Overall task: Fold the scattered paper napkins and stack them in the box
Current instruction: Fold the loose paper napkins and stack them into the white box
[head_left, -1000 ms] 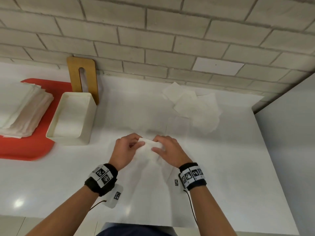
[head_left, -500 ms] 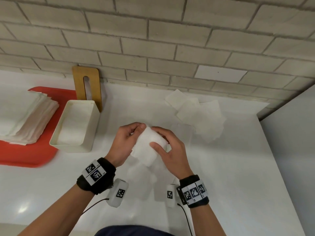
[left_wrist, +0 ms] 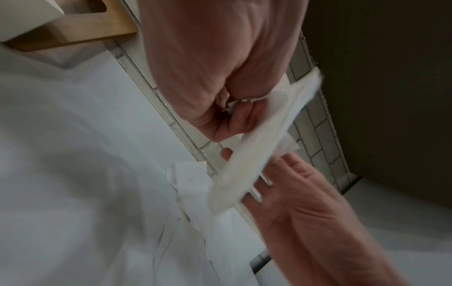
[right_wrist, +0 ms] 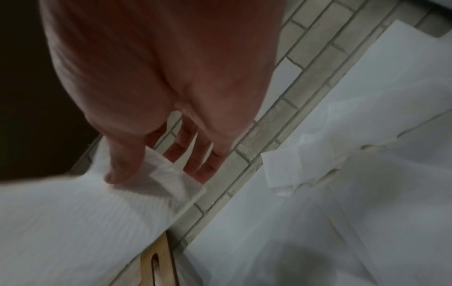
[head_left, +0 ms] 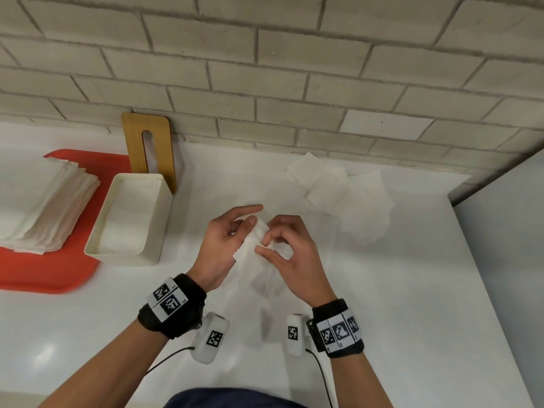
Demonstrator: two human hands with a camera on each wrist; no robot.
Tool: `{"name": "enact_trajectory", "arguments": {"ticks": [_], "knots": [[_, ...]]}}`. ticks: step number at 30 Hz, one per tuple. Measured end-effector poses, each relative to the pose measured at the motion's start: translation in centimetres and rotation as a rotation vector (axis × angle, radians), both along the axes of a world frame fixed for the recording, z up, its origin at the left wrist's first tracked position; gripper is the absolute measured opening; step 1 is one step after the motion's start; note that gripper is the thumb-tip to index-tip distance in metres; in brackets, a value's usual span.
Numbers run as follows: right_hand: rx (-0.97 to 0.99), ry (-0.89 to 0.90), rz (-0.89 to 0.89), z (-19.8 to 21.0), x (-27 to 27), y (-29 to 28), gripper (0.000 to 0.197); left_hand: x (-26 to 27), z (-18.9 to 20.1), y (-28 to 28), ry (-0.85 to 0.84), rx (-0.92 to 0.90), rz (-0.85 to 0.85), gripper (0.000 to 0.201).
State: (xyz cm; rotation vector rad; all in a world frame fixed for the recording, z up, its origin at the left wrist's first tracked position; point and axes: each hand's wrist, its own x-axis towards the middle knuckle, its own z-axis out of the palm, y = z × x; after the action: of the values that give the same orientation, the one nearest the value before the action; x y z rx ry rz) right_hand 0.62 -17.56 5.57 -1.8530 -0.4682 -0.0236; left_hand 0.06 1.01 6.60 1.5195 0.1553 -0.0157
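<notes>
Both hands, left hand (head_left: 223,245) and right hand (head_left: 294,260), pinch a soft white paper napkin (head_left: 253,245) with curled fingers, held above the white worktop (head_left: 382,304), right of the cream plastic box (head_left: 153,231).

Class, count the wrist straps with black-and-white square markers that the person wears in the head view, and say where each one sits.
2. One marker strap wraps the left wrist, lower left of centre; the other marker strap wraps the right wrist, lower right of centre. None seems hidden.
</notes>
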Motion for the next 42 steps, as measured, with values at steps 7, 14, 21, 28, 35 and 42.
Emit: {"name": "enact_trajectory", "arguments": {"ticks": [7, 14, 21, 28, 35, 42], "knots": [[0.401, 0.053, -0.387, 4.1, -1.9, -4.8, 0.036, -0.1, -5.3, 1.5, 0.154, 0.45, -0.257, 0.028], [0.446, 0.165, -0.719, 2.8, -2.8, -9.3, 0.027, 0.7, -10.8, -3.9, 0.18, 0.862, -0.427, 0.056], [0.304, 0.466, -0.756, -1.0, -4.8, -11.8, 0.041, 1.3, -11.9, -7.7, 0.215, 1.024, -0.394, 0.057], [0.453, 0.542, -0.564, 0.1, -5.8, -9.0, 0.026, 1.0, -7.9, -6.6, 0.126, 0.332, -0.299, 0.036], [0.473, 0.495, -0.533, 1.9, -4.3, -4.8, 0.028, -1.3, -2.2, -3.0, 0.042, -0.12, -0.217, 0.034], [0.355, 0.464, -0.503, 0.6, -3.0, -0.3, 0.027, -3.1, -1.0, -3.2, 0.037, -0.241, -0.263, 0.043]]}}
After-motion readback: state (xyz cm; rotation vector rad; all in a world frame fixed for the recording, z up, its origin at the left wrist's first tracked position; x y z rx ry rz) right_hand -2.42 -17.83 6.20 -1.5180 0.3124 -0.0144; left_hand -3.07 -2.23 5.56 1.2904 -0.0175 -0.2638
